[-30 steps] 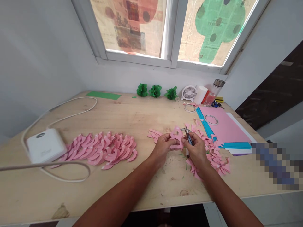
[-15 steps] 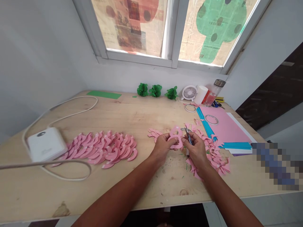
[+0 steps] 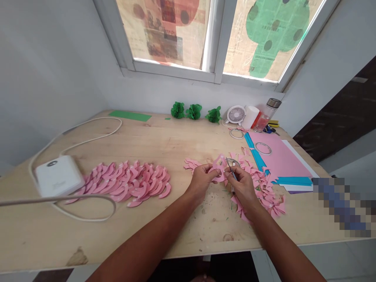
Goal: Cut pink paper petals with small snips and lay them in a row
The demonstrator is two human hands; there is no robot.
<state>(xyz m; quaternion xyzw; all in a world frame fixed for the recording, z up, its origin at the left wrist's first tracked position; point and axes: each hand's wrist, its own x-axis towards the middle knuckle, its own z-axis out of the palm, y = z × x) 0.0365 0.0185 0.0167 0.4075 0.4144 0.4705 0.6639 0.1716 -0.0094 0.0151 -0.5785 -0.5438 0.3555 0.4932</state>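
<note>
My left hand (image 3: 201,181) pinches a pink paper cut-out (image 3: 219,167) with a hole in it, held just above the wooden table (image 3: 176,145). Closed round a small pair of scissors (image 3: 231,173), my right hand (image 3: 241,187) keeps the blades at the right edge of that cut-out. A row of curved pink paper pieces (image 3: 129,183) lies to the left of my hands. A heap of pink paper scraps (image 3: 264,188) lies to the right, partly under my right wrist.
A white box (image 3: 58,175) with a looping white cable (image 3: 88,131) is at the left. Pink, blue and white sheets (image 3: 279,158), tape rings, a small fan (image 3: 236,114), a bottle (image 3: 266,114), green paper balls (image 3: 194,111) and a green sheet (image 3: 130,115) lie along the back.
The pink cut-out has turned slightly in my left hand and the scissors have shifted along its edge. The view has tilted a little upward.
</note>
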